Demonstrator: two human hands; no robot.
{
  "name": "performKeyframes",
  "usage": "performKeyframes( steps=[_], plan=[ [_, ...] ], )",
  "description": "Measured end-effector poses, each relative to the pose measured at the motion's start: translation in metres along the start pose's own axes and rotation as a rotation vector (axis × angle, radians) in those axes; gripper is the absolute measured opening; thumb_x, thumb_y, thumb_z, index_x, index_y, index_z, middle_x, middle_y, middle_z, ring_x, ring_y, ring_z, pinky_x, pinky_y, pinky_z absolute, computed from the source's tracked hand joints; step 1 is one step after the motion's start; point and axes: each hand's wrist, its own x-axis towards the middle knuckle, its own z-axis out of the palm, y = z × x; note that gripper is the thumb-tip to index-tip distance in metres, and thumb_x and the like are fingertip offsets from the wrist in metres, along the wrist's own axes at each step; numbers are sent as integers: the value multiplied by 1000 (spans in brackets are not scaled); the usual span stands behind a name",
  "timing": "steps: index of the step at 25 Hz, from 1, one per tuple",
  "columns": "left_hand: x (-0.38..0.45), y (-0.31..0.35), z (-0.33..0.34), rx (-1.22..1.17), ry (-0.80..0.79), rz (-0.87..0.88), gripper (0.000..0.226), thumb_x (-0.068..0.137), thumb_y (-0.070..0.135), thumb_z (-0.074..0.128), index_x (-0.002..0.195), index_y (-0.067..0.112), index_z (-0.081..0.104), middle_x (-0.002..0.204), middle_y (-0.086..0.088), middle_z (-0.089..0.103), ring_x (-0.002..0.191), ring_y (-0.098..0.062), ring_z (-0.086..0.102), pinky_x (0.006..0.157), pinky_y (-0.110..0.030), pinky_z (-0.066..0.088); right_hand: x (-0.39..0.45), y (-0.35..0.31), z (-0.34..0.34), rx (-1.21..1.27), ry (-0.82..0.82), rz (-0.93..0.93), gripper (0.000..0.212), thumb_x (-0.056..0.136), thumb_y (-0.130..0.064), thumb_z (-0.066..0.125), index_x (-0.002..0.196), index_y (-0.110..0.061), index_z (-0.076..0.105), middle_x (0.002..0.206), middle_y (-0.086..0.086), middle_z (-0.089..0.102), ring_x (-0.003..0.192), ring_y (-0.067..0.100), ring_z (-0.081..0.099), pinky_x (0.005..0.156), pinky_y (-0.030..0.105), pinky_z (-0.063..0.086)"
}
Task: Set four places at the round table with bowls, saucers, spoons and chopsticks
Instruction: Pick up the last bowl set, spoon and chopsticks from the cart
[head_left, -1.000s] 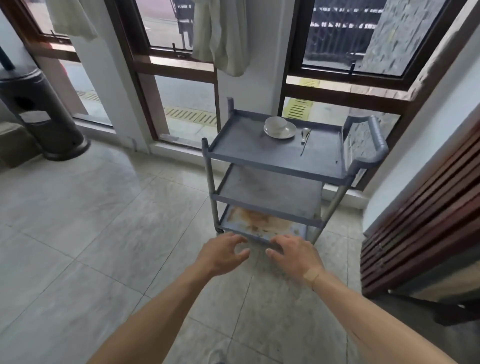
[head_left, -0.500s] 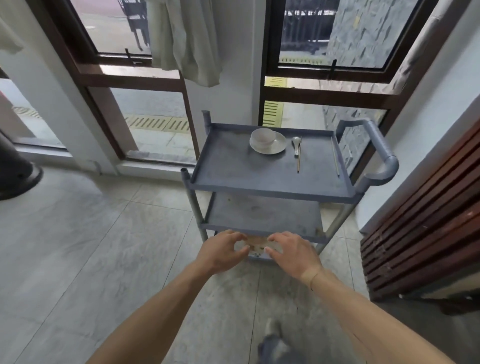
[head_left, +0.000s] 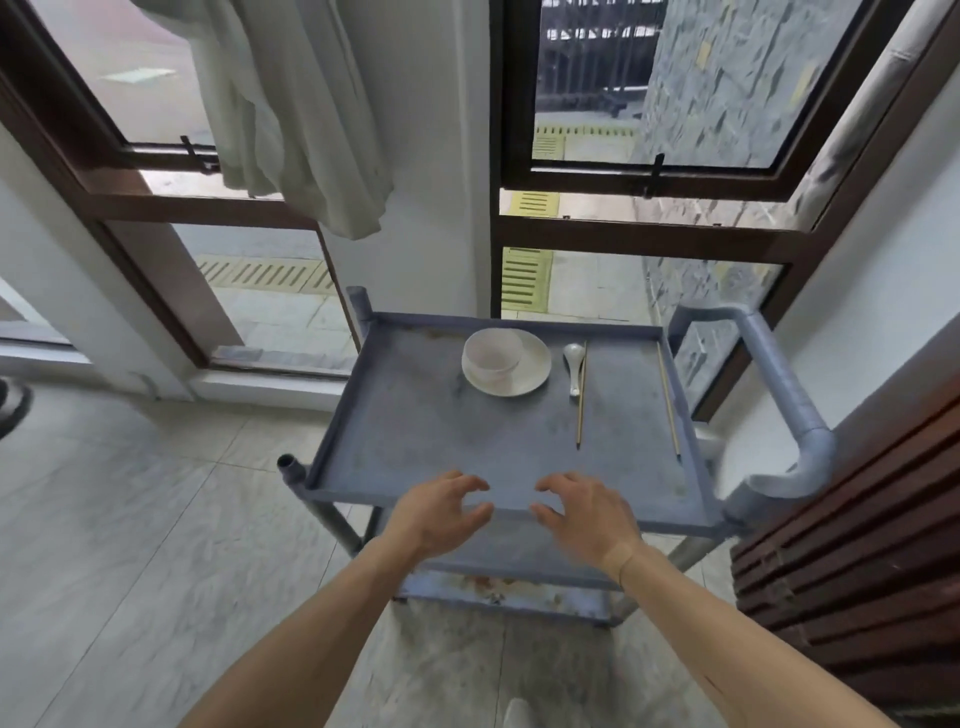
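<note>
A grey three-shelf cart (head_left: 405, 447) stands before me by the windows. On its top shelf a white bowl (head_left: 492, 353) sits on a white saucer (head_left: 530, 371). Right of them lie a white spoon (head_left: 573, 366) and one chopstick (head_left: 582, 397). A second chopstick (head_left: 668, 402) lies along the shelf's right rim. My left hand (head_left: 439, 514) and my right hand (head_left: 584, 514) hover side by side over the shelf's near edge, fingers loosely curled, holding nothing. The round table is out of view.
The cart's thick grey handle (head_left: 784, 405) sticks out on its right. A dark slatted wooden panel (head_left: 852, 530) stands close at the right. Windows and a white curtain (head_left: 296, 114) are behind the cart. Tiled floor (head_left: 130, 545) stretches to the left.
I have come closer to the cart, which now fills more of the view. Both hands have risen from the level of the lower shelves to the top shelf's near edge.
</note>
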Motion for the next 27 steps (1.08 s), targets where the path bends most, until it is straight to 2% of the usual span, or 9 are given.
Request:
performKeyframes(
  steps=[9, 14, 19, 23, 27],
  plan=[
    [101, -23, -17, -50, -31, -55, 44, 93, 52, 52, 130, 31, 60, 135, 5, 60, 123, -16, 55, 102, -34, 44, 84, 26, -15, 64, -29, 78, 43, 97, -52, 46, 134, -31, 53, 131, -7, 60, 117, 17, 57, 91, 35, 50],
    [157, -52, -28, -90, -62, -80, 43, 92, 51, 53, 131, 33, 60, 137, 8, 59, 125, -14, 54, 104, -33, 42, 140, 26, -16, 83, -22, 169, 43, 97, -50, 45, 135, -30, 52, 125, -8, 60, 110, 14, 59, 88, 33, 51],
    [212, -82, -47, -130, -84, -111, 41, 91, 50, 53, 127, 34, 62, 135, 10, 59, 125, -14, 54, 107, -36, 43, 198, 19, -15, 143, -14, 319, 49, 97, -48, 46, 143, -31, 42, 124, -6, 59, 114, 18, 57, 89, 37, 50],
    [252, -105, -59, -109, -106, -131, 37, 93, 48, 52, 124, 32, 64, 129, 6, 62, 118, -18, 58, 98, -35, 46, 233, 17, -11, 143, -21, 430, 54, 97, -47, 47, 147, -28, 38, 129, -4, 60, 117, 22, 58, 89, 39, 51],
    [286, -118, -61, -164, -118, -197, 40, 95, 46, 51, 127, 24, 60, 122, 2, 66, 106, -19, 62, 91, -36, 51, 256, 25, -8, 169, -14, 493, 38, 94, -42, 49, 130, -30, 44, 106, -4, 65, 98, 25, 62, 75, 38, 50]
  ],
)
